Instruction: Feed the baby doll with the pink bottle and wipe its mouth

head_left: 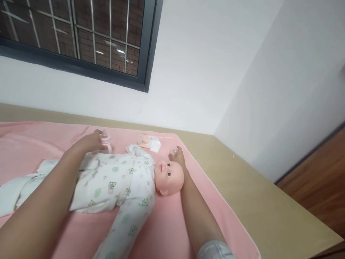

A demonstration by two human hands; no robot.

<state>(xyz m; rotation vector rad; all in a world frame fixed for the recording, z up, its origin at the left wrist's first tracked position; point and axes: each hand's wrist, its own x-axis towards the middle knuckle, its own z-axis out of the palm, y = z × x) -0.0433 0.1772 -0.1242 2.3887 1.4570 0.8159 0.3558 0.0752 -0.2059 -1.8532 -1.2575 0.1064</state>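
Observation:
A baby doll (169, 178) in a white suit printed with green animals (115, 180) lies on its back on a pink mat (167, 223), head to the right. Beyond its body, my left hand (93, 141) grips a pink baby bottle (106, 140) that stands upright with its clear nipple showing. My left forearm passes over the doll's legs. My right hand (179, 157), just past the doll's head, has its fingers closed on a small clear, cap-like piece (173, 152); its exact shape is partly hidden.
A small white and orange soft packet (149, 141) lies on the mat between my hands, beyond the doll's shoulder. The mat covers part of a wooden-coloured tabletop (231, 172). White walls (194, 72) and a barred, dark-framed window (147, 72) stand behind.

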